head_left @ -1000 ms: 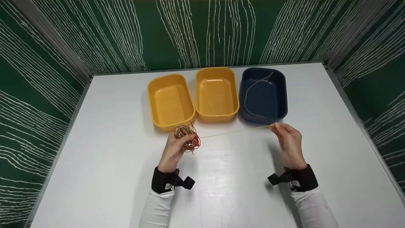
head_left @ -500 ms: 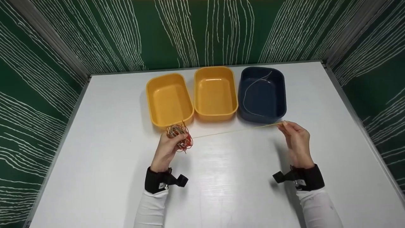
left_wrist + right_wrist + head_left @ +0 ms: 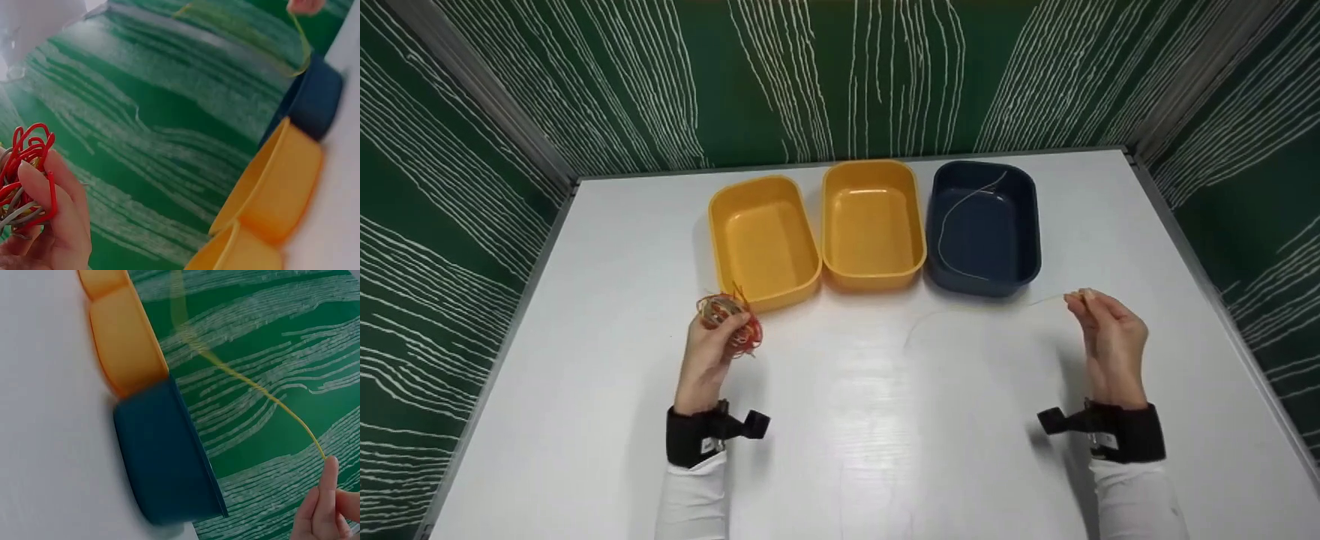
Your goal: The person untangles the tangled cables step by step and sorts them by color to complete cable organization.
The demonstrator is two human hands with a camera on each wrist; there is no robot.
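My left hand (image 3: 705, 364) grips a tangled bundle of cords (image 3: 746, 339) in red, grey and yellow, in front of the left yellow bin. Red loops (image 3: 38, 147) stick up past the thumb in the left wrist view. Out to the right, my right hand (image 3: 1116, 349) pinches one end of a single thin yellow cord (image 3: 264, 391) between fingertips and thumb. That cord trails leftward through the air, its far part blurred, and its other end is apart from the bundle. A pale cord (image 3: 942, 234) lies curved inside the dark blue bin (image 3: 986, 286).
Left of the dark blue bin stand a middle yellow bin (image 3: 874, 282) and a left yellow bin (image 3: 718, 247), side by side along the back of the white table (image 3: 885, 420). Green walls (image 3: 847, 82) with white streaks rise behind and at both sides.
My hands have moved apart, left hand leftward with the bundle, right hand rightward. The yellow cord, earlier taut between them, has come out of the bundle and now swings loose from my right hand.
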